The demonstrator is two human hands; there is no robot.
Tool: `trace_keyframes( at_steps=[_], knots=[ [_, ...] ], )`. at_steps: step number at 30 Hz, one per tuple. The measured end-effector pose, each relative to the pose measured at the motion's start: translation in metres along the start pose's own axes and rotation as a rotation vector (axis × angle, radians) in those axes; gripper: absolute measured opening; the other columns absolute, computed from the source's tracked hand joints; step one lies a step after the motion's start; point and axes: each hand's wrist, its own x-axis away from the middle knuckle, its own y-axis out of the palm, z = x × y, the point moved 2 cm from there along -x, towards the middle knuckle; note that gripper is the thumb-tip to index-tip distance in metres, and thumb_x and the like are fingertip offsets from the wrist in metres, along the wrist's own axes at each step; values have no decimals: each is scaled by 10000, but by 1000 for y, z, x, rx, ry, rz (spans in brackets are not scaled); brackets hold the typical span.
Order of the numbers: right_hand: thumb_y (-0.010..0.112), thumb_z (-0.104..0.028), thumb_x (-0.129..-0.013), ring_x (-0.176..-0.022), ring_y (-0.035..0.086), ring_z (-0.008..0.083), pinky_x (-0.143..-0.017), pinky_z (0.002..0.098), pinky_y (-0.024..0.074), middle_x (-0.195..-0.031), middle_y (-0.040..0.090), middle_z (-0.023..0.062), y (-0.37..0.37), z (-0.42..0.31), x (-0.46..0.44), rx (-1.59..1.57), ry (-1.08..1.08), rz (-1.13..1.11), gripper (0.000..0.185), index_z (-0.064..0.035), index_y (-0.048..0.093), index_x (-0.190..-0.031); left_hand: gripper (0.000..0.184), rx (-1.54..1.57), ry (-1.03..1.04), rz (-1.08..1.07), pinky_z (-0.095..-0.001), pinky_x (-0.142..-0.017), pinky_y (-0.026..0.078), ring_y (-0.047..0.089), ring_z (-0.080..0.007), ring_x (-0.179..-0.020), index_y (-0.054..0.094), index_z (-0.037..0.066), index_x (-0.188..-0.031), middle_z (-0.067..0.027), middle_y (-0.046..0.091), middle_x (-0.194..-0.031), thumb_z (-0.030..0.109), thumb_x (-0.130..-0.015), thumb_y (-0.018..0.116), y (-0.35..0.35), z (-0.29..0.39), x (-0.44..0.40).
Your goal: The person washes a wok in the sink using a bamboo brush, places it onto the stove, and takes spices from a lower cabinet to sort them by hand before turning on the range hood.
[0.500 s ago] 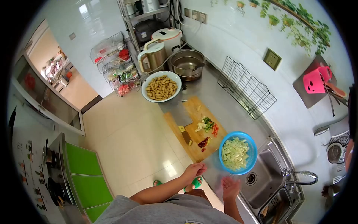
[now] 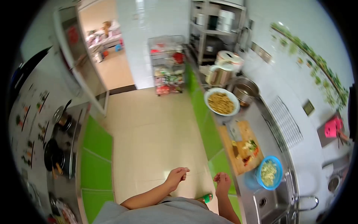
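My left hand (image 2: 176, 178) hangs over the floor in front of my body, its fingers curled together with nothing visible in them. To its right, my right hand (image 2: 222, 182) is raised beside the green cabinet front, fingers bent inward; what they hold, if anything, is hidden. Nearest to it on the counter is a blue basket (image 2: 279, 172) of chopped pale-green cabbage (image 2: 268, 173). The wooden cutting board (image 2: 240, 165) carries a cleaver (image 2: 234, 131), chopped garlic, green and red pieces (image 2: 251, 146) and dried chillies (image 2: 246, 160).
Beyond the board are a bowl of peanuts (image 2: 221, 103) and a steel pot (image 2: 245, 90). The sink (image 2: 268, 209) lies at lower right. Across the floor, a wok (image 2: 53, 155) and a saucepan (image 2: 62, 116) sit on the stove. A wire rack (image 2: 167, 67) stands by the wall.
The view has turned left, so the counter appears farther right and more of the stove shows. Both hands have moved away from the counter edge, and my right hand's fingers have curled.
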Motion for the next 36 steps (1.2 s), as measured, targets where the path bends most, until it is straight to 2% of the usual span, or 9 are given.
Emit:
trace_keyframes(
  at_steps=[4,8,13,18,23,27,29,31,36],
  knots=[
    [520,-190,-935,-604,541,144,-569,254,449,-683,565,68,109,53,16,70,94,-257,221,-10,559,-814,230,139,73,240,-234,-601,396,444,-105,-615,575,24,-942,7,468,-654,246,-947,514,-114,30,52],
    [497,-191,-946,-622,541,145,-572,257,450,-683,558,64,224,90,51,176,245,-590,232,-11,564,-817,250,378,257,477,-228,-575,378,440,-97,-603,577,32,-912,9,473,-641,262,-951,488,-208,44,117],
    [484,-182,-953,-606,531,138,-577,262,448,-679,558,59,337,118,82,353,174,-1048,248,-4,564,-801,237,654,415,782,-233,-591,397,465,-108,-627,580,22,-918,-12,500,-676,241,-941,491,-279,12,181],
    [486,-156,-950,-619,534,131,-587,264,449,-688,562,57,428,152,115,361,186,-1359,227,-3,566,-802,200,987,611,1006,-255,-621,440,523,-122,-677,592,10,-929,-28,536,-730,195,-908,520,-312,-36,220],
    [493,-143,-951,-634,545,123,-598,267,464,-724,582,55,510,203,142,397,282,-1630,211,8,575,-830,202,1157,630,1187,-268,-627,466,552,-137,-690,601,8,-932,-38,564,-743,190,-910,516,-343,-44,219],
    [501,-141,-950,-649,551,107,-612,248,470,-736,600,57,583,224,157,462,320,-1845,211,23,576,-840,204,1284,660,1285,-290,-632,469,560,-161,-685,593,-3,-932,-58,583,-752,180,-924,503,-365,-17,205],
    [501,-133,-947,-645,552,96,-610,234,471,-733,608,58,620,236,160,456,317,-1933,209,29,579,-840,214,1180,660,1309,-287,-654,487,576,-161,-707,596,-9,-970,-58,597,-765,180,-931,504,-376,12,200],
    [504,-123,-943,-641,544,89,-600,232,462,-731,607,48,650,258,158,534,201,-2016,199,22,578,-830,217,1197,701,1346,-286,-673,495,589,-163,-726,597,-11,-990,-64,610,-787,175,-934,501,-391,27,186],
    [484,-98,-945,-663,535,108,-624,243,457,-742,592,52,717,303,180,602,363,-2096,175,14,559,-834,221,1273,786,1390,-285,-727,511,621,-166,-781,596,-12,-1028,-80,642,-849,164,-942,492,-397,68,178]
  ],
)
